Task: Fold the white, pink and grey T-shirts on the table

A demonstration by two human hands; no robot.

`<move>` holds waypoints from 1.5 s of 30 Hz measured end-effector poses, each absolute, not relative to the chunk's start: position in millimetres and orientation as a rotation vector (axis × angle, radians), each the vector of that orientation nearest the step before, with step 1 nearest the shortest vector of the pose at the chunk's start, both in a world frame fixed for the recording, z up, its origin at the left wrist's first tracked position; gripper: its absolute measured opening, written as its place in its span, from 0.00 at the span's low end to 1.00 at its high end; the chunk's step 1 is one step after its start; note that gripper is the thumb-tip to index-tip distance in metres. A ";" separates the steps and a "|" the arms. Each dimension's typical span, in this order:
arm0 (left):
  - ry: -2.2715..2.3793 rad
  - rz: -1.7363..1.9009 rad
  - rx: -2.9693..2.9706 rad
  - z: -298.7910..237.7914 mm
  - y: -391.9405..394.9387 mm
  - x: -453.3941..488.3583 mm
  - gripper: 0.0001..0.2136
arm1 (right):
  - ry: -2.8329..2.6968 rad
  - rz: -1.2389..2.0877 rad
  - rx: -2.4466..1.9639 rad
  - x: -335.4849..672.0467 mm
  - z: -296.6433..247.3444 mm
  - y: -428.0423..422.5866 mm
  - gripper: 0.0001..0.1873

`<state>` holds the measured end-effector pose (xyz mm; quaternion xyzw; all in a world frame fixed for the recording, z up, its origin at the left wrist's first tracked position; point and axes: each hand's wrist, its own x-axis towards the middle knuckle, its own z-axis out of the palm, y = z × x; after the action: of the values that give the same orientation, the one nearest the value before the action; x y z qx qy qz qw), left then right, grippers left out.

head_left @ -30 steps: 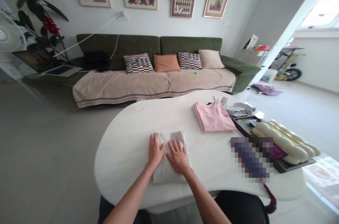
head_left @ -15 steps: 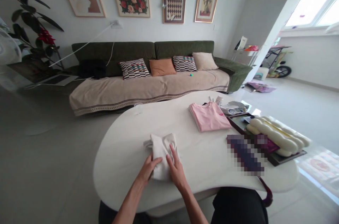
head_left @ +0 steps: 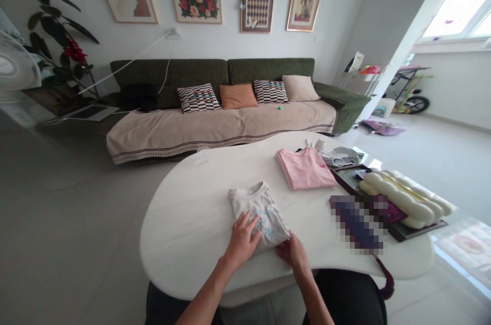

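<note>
A folded light grey T-shirt (head_left: 264,212) with a pale blue print lies on the white table (head_left: 184,212), its neckline toward the sofa. Fingers spread, my left hand (head_left: 243,238) rests flat on the shirt's lower left part. My right hand (head_left: 292,251) grips the shirt's near right corner, thumb on top and the other fingers partly under the edge. Farther off to the right lies a folded pink T-shirt (head_left: 306,169), apart from both hands.
Right of the pink shirt stands a dark tray (head_left: 402,235) carrying a cream puffy object (head_left: 406,197). A blurred-out dark item (head_left: 356,225) with a strap lies beside it. A plastic bag (head_left: 343,156) is behind. Beyond the table is a green sofa (head_left: 268,69) with cushions.
The grey shirt has been turned over, so its printed side and neckline now show. It sits farther right, and both hands have moved right; the right one has gone to its corner.
</note>
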<state>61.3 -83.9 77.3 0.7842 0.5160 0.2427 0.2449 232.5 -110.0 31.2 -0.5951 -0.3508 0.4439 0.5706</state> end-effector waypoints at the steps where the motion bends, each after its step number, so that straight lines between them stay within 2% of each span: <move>1: 1.499 0.639 2.142 64.3 -86.7 57.4 0.22 | -0.831 1.012 -1.462 240.1 29.7 -115.3 0.24; 3: 1.590 0.631 2.154 43.6 -91.5 52.6 0.24 | -0.916 0.855 -1.616 247.3 28.3 -123.2 0.26; 6: 1.592 0.766 2.239 25.6 -95.7 50.9 0.24 | -1.224 0.437 -1.777 241.1 23.6 -130.4 0.27; 11: 1.690 1.189 2.122 7.3 -91.6 48.9 0.25 | -1.436 0.114 -1.787 226.5 6.7 -135.2 0.16; 16: 1.704 1.342 1.946 -6.8 -82.7 46.2 0.21 | -1.424 0.122 -1.801 233.4 2.6 -131.9 0.13; 28: 1.699 1.232 1.977 3.7 -83.4 48.2 0.20 | -1.525 0.165 -1.745 241.3 10.1 -135.0 0.15; 45: 1.669 1.259 1.893 3.3 -83.7 46.8 0.20 | -1.515 0.245 -1.733 241.0 14.5 -134.1 0.13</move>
<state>46.8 -83.7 3.3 0.6627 0.5840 0.4407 0.1599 241.0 -134.1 14.5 -0.6856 -0.5994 0.0968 0.4016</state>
